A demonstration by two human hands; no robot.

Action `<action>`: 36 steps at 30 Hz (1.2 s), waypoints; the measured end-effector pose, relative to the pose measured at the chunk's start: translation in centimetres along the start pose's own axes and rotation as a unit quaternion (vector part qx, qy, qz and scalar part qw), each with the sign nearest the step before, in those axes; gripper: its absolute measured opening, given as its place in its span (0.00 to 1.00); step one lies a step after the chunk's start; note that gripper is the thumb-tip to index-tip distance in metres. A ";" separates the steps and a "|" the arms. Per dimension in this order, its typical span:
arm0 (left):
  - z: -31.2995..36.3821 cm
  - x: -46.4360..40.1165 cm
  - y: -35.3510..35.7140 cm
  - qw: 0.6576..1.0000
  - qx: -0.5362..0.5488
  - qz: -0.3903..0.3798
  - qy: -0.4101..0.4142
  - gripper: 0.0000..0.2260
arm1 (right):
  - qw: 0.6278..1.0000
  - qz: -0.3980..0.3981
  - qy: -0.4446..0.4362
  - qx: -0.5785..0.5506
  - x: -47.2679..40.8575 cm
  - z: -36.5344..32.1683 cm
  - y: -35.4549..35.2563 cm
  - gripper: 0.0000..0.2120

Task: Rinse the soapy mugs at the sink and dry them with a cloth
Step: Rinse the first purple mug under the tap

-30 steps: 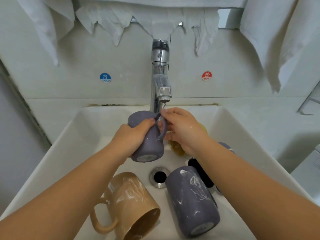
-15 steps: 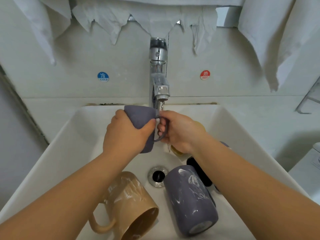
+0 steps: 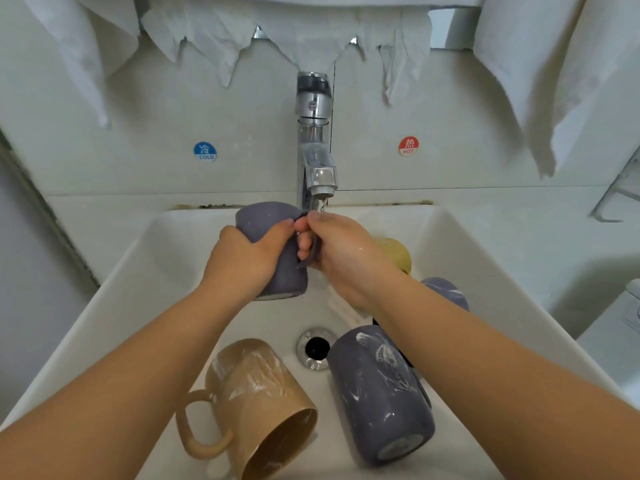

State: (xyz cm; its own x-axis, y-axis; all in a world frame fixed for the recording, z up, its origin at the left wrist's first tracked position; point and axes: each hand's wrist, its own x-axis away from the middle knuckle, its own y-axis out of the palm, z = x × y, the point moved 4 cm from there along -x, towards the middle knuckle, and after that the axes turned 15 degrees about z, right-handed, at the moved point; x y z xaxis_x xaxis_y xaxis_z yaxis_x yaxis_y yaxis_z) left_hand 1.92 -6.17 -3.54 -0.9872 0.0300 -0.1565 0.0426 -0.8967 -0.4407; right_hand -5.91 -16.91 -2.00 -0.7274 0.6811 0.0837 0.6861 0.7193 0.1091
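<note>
Purple mug (image 3: pixel 277 251) matte, tilted under tap stream; L hand (image 3: pixel 246 261) grips body, R hand (image 3: pixel 343 258) pinches handle.

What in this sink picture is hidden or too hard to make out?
All from the head view:
- The held purple mug's far side and inside: the left hand grips its body.
- The yellow mug: mostly behind the right hand, which holds the handle.
- A second purple mug and something dark beside it: covered by the right forearm.
- The hanging cloths: cut off by the top edge.
</note>
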 end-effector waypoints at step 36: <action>0.0 2.3 0.0 0.958 0.272 0.023 -0.090 0.45 | 0.953 0.105 -0.144 0.247 -0.9 0.2 -2.3 0.21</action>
State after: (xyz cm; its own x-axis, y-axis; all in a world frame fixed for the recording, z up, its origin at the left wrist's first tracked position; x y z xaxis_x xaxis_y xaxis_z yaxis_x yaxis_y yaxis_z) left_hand -0.35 -6.07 -3.90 -0.9988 -0.0469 0.0120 0.0478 -0.9942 0.0961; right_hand -6.85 -19.20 -2.57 -0.5884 0.7750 -0.2304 0.7906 0.4918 -0.3647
